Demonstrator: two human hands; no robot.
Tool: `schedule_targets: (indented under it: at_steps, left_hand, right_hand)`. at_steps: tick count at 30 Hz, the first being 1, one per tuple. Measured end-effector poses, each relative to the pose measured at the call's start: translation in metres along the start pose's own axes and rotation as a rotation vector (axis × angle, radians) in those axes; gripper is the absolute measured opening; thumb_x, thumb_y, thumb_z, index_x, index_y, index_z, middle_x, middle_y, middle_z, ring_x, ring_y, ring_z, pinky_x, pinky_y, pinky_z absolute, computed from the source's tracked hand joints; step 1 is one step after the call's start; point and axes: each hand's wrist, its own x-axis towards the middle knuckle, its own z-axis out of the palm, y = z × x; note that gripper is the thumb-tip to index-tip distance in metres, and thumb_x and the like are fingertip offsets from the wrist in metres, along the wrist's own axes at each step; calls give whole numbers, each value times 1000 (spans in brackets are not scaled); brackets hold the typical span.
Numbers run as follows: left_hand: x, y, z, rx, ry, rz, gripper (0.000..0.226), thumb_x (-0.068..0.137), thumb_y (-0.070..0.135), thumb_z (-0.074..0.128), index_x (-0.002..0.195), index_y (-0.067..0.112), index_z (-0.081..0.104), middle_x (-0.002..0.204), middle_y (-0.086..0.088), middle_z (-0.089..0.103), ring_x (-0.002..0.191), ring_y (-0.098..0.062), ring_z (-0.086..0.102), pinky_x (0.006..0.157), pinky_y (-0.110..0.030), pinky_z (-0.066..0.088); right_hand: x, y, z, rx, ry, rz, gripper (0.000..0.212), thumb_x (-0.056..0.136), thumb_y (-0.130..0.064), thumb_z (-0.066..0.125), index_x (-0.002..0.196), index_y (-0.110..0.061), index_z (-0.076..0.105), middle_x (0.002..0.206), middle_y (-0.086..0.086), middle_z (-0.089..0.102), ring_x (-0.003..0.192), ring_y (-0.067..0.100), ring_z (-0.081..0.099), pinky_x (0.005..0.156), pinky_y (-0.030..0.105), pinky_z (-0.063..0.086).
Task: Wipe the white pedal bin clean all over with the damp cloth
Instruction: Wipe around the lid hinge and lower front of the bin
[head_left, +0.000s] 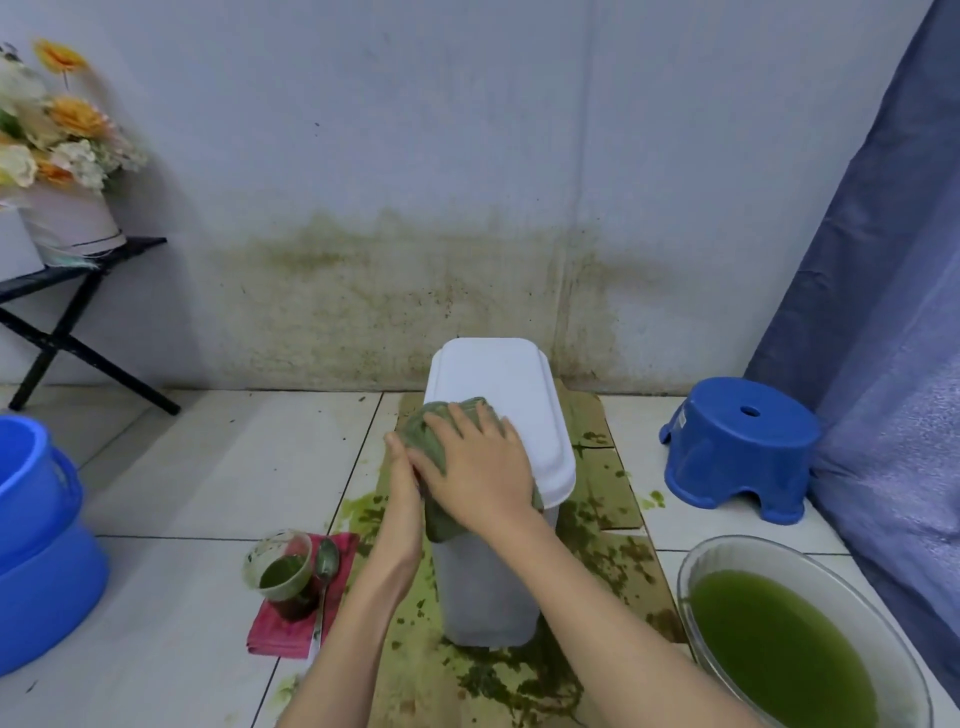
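Hands (467, 467) press cloth (431, 436) on bin (498, 384) lid's near-left corner.

You had a smooth white plastic pedal bin (498, 410) in front of you, its lid faintly satin, its body duller and matt. The cloth (441, 431) under your right hand (478, 467) was soft, wrinkled fabric, stained green and wet-looking. Beneath the bin lay matt brown cardboard (608, 499), rough with green smears. The floor tiles (208, 478) looked glazed and lightly glossy. At four o'clock the basin (810, 566) seemed clear and shiny; at two o'clock the blue stool (743, 447) was smooth moulded plastic. At eight o'clock a metal spoon (326, 566) gleamed on a pink napped towel (291, 629).
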Motion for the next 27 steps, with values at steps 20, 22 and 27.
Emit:
schedule_targets:
  at_steps: [20, 22, 27]
  left_hand:
    - [8, -76, -34, 443, 69, 85, 52, 94, 57, 11, 142, 49, -7, 155, 25, -7, 142, 5, -3, 120, -38, 7]
    - [10, -81, -31, 446, 64, 122, 52, 91, 65, 11, 139, 54, -8, 154, 29, -7, 140, 11, -3, 118, -31, 5]
    - [5, -91, -23, 405, 79, 152, 70, 79, 77, 15, 142, 54, -7, 150, 38, -7, 137, 17, -5, 114, -25, 5]
  right_hand:
    - [-64, 91, 170, -309, 804, -268, 66, 96, -36, 43, 149, -37, 3, 158, -7, -5, 145, 15, -11, 117, 52, 1]
    - [-71, 90, 173, -204, 741, -219, 72, 92, -25, 50, 150, -36, 7, 147, -14, 25, 144, 7, 6, 117, 53, 3]
    - [-95, 76, 192, -7, 642, -10, 52, 85, -11, 45, 136, -23, 37, 152, -3, 17, 146, 13, 1, 112, 47, 18]
